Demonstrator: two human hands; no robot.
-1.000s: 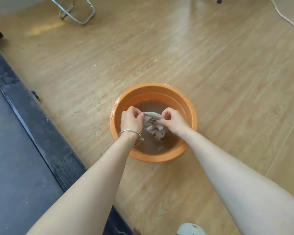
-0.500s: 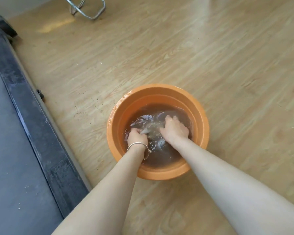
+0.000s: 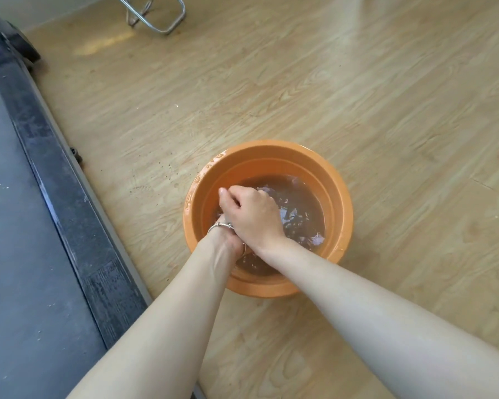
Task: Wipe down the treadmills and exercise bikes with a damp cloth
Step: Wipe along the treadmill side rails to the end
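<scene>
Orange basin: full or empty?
Partly full: the basin holds murky brown water well below its rim.

Treadmill: flat on the wood floor, along its left edge, running near to far. Dark grey belt, black side rail speckled with pale dust and grit. Cloth: down in the murky brown water of the orange basin, under the right hand, so barely visible. Basin sits near the rail, not touching.
</scene>
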